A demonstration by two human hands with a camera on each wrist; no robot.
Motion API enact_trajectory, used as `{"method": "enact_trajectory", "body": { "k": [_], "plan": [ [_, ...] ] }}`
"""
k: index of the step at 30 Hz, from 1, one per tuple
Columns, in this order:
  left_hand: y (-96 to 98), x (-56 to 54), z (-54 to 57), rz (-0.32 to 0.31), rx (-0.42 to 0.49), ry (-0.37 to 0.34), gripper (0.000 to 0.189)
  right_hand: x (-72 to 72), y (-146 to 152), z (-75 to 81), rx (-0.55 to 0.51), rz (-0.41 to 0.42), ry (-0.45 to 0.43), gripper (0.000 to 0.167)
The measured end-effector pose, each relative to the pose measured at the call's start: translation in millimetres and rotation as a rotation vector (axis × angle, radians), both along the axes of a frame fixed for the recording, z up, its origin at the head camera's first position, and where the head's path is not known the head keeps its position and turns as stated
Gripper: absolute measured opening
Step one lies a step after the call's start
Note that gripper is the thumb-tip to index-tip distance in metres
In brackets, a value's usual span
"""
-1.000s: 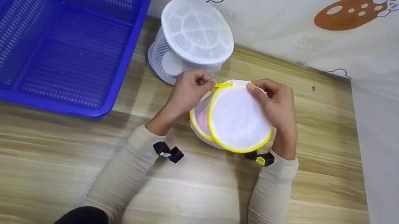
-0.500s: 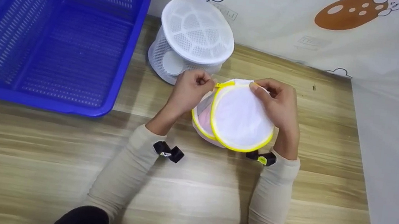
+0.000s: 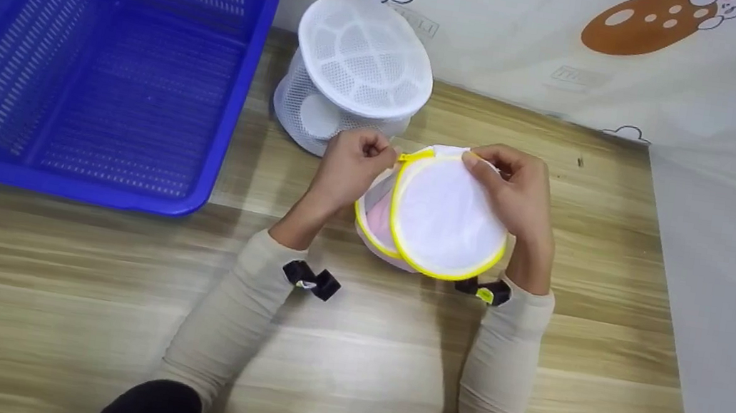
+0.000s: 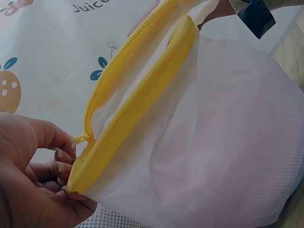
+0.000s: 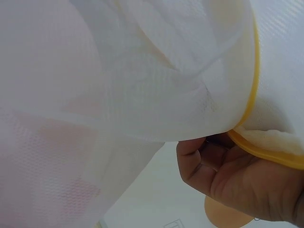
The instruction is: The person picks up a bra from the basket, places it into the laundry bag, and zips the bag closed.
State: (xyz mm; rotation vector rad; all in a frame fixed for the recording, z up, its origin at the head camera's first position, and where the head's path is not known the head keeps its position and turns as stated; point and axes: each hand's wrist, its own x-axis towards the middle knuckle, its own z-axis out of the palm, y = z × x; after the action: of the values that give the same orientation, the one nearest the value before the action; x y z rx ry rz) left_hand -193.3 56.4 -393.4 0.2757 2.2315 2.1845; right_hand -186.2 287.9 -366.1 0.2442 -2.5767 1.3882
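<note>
A small white mesh laundry bag (image 3: 449,221) with yellow zipper edging is held up between both hands. Its round top is partly unzipped along the left side, and something pink (image 3: 378,221) shows inside. My left hand (image 3: 353,165) pinches the zipper end at the bag's upper left; in the left wrist view the yellow zipper pull (image 4: 81,138) is right at its fingers. On the other side, my right hand (image 3: 513,189) grips the top's upper edge, thumb over the fabric. The right wrist view shows its curled fingers (image 5: 192,161) below the yellow edging, partly hidden by mesh.
Behind the hands stands a white cylindrical mesh laundry bag (image 3: 366,55) with its round top tilted and a white disc low on its side. A large blue plastic basket (image 3: 215,163) is at the left. A patterned curtain (image 3: 507,39) borders the wooden table (image 3: 372,380).
The yellow-edged top and the right hand have shifted slightly to the right, widening the gap at the left a little. My left hand stays almost still at the zipper.
</note>
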Motion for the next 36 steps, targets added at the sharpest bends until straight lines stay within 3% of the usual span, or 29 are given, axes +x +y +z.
{"method": "enact_trajectory", "body": {
  "k": [16, 27, 36],
  "plan": [
    [-1.3, -0.3, 0.8, 0.009, 0.014, -0.001, 0.016, -0.1, 1, 1.8, -0.022, -0.032, -0.005, 0.015],
    [-1.4, -1.4, 0.0, 0.006, 0.025, -0.008, 0.02, 14.3, -18, 28.4, -0.028, -0.032, 0.013, 0.013],
    [-1.9, -1.2, 1.0, 0.019, 0.04, -0.008, 0.019, -0.8, 1, 3.4, -0.051, -0.072, -0.024, 0.016]
  ]
}}
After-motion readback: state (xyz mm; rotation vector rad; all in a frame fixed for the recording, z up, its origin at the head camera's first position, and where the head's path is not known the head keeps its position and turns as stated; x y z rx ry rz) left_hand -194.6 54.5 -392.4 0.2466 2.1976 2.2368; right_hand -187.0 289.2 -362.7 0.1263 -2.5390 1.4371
